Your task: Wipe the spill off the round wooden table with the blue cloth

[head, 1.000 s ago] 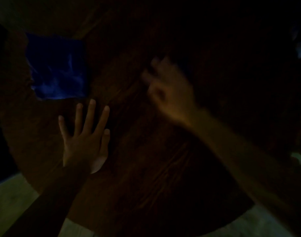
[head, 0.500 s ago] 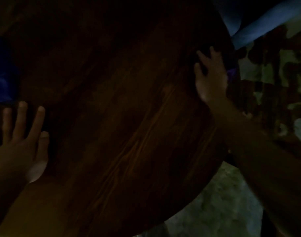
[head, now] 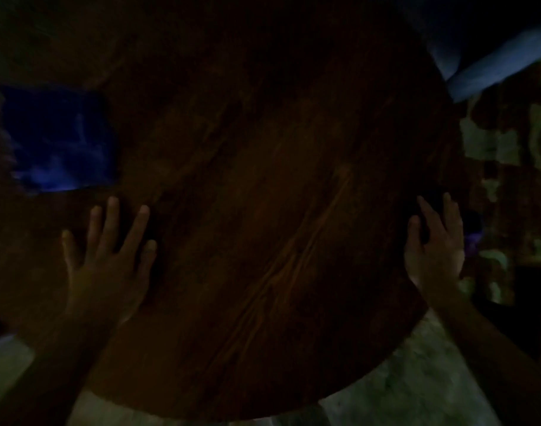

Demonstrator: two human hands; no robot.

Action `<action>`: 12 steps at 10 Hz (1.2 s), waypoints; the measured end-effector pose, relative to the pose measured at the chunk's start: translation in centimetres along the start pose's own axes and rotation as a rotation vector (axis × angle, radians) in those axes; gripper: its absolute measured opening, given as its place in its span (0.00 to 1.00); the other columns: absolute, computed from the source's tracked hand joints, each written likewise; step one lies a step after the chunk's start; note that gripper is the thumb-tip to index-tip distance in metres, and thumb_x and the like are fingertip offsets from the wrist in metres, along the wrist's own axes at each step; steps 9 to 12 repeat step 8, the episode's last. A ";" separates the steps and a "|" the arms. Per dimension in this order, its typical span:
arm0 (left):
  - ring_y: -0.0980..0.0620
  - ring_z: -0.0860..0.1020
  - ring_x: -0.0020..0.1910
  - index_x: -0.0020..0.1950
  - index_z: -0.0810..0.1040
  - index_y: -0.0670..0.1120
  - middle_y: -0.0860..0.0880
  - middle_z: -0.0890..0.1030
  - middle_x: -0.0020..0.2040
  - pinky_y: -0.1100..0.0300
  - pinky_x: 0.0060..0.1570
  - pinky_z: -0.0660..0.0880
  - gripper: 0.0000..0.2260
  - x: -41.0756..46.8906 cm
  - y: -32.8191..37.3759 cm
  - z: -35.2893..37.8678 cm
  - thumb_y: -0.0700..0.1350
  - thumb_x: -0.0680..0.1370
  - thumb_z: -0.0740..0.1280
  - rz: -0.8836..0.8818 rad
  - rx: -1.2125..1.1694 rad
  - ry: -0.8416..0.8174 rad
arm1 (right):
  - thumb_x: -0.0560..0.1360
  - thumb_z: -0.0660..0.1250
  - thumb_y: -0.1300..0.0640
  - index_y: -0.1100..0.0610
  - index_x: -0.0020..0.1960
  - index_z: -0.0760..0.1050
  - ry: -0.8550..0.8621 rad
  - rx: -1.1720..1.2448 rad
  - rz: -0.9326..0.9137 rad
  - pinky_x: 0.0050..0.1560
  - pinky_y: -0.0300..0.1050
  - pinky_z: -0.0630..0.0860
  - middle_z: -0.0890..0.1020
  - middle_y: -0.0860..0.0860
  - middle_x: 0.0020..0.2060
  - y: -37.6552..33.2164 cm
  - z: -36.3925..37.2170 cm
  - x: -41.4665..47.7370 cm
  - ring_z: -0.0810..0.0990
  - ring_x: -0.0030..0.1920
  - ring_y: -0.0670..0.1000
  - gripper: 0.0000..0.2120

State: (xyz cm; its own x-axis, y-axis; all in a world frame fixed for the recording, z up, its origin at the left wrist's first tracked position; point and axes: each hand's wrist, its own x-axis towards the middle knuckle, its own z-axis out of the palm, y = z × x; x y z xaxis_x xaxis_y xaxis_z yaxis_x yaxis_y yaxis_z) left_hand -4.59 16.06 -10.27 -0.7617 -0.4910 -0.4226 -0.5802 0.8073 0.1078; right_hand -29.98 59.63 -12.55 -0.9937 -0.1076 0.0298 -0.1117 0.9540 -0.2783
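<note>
The blue cloth (head: 62, 139) lies flat on the far left part of the round wooden table (head: 263, 210), untouched, just beyond my left hand (head: 109, 265). That hand is pressed flat on the wood, fingers spread wide, holding nothing, as it was a second ago. What has changed is my right hand (head: 433, 250): a second ago it hovered over the middle of the tabletop, and now it rests at the table's right edge, fingers open and loosely fanned, also empty. My view has swung back too, so the cloth is fully in sight again after nearly slipping off the left side. I read this as bracing the table, not wiping; the cloth has yet to be picked up, so the task has barely begun.

The wood is dark, with long grain streaks running diagonally. The light is too dim for me to make out any spill. Below the table's near edge is a pale floor (head: 416, 385), and to the right a patchy, mottled area I cannot identify.
</note>
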 end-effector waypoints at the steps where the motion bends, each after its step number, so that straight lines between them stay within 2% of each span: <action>1: 0.44 0.42 0.85 0.86 0.46 0.63 0.49 0.42 0.87 0.31 0.79 0.43 0.31 -3.3 -2.7 -0.1 0.68 0.82 0.37 -0.040 -0.004 -0.007 | 0.84 0.57 0.49 0.53 0.75 0.72 0.166 0.049 0.300 0.79 0.60 0.59 0.64 0.58 0.79 -8.0 2.7 -1.7 0.59 0.80 0.61 0.21; 2: 0.39 0.51 0.84 0.86 0.53 0.61 0.46 0.51 0.87 0.27 0.77 0.51 0.31 -6.3 -6.3 1.0 0.67 0.84 0.40 -0.064 0.003 -0.079 | 0.83 0.58 0.48 0.51 0.74 0.73 0.075 0.068 0.170 0.78 0.61 0.60 0.66 0.58 0.78 -17.4 5.2 -5.2 0.62 0.79 0.61 0.21; 3: 0.37 0.57 0.82 0.85 0.54 0.60 0.44 0.55 0.86 0.24 0.74 0.58 0.30 -9.3 -10.7 1.5 0.67 0.84 0.42 -0.081 0.031 -0.118 | 0.82 0.57 0.48 0.51 0.73 0.74 -0.059 0.132 -0.006 0.77 0.62 0.60 0.67 0.57 0.78 -28.8 7.4 -10.8 0.62 0.79 0.62 0.21; 4: 0.39 0.58 0.82 0.85 0.56 0.60 0.45 0.58 0.85 0.26 0.72 0.59 0.29 -11.4 -13.3 2.0 0.66 0.85 0.43 -0.099 0.031 -0.114 | 0.83 0.56 0.47 0.49 0.74 0.72 -0.187 0.156 -0.199 0.79 0.62 0.58 0.65 0.56 0.79 -38.9 8.8 -16.7 0.59 0.80 0.61 0.21; 5: 0.38 0.61 0.82 0.84 0.59 0.58 0.43 0.63 0.83 0.28 0.69 0.63 0.29 -12.9 -14.7 1.7 0.65 0.83 0.48 -0.126 -0.004 -0.134 | 0.84 0.55 0.46 0.47 0.77 0.67 -0.348 0.124 -0.366 0.80 0.62 0.55 0.59 0.53 0.81 -45.5 9.8 -21.8 0.54 0.82 0.59 0.22; 6: 0.37 0.67 0.77 0.82 0.64 0.55 0.41 0.70 0.81 0.28 0.64 0.72 0.31 -14.3 -15.0 1.6 0.62 0.79 0.57 -0.114 -0.065 -0.170 | 0.84 0.54 0.44 0.47 0.79 0.62 -0.480 0.069 -0.470 0.80 0.63 0.53 0.55 0.55 0.82 -47.9 9.7 -24.1 0.50 0.82 0.60 0.24; 7: 0.41 0.47 0.84 0.85 0.41 0.58 0.46 0.42 0.84 0.32 0.78 0.55 0.34 -14.9 -15.2 0.5 0.60 0.83 0.54 -0.084 -0.164 -0.178 | 0.84 0.53 0.40 0.45 0.82 0.50 -0.630 0.002 -0.508 0.81 0.64 0.48 0.45 0.55 0.83 -48.3 8.1 -22.7 0.43 0.82 0.61 0.29; 8: 0.44 0.43 0.86 0.85 0.37 0.50 0.47 0.36 0.84 0.44 0.83 0.44 0.32 -16.2 -15.0 -0.3 0.58 0.87 0.52 -0.157 -0.307 -0.378 | 0.83 0.52 0.35 0.42 0.82 0.43 -0.730 -0.021 -0.492 0.81 0.63 0.48 0.44 0.54 0.83 -46.9 4.5 -22.3 0.43 0.83 0.60 0.33; 12: 0.44 0.43 0.86 0.85 0.37 0.50 0.47 0.36 0.84 0.44 0.83 0.44 0.32 -16.2 -15.0 -0.3 0.58 0.87 0.52 -0.157 -0.307 -0.378 | 0.83 0.52 0.35 0.42 0.82 0.43 -0.730 -0.021 -0.492 0.81 0.63 0.48 0.44 0.54 0.83 -46.9 4.5 -22.3 0.43 0.83 0.60 0.33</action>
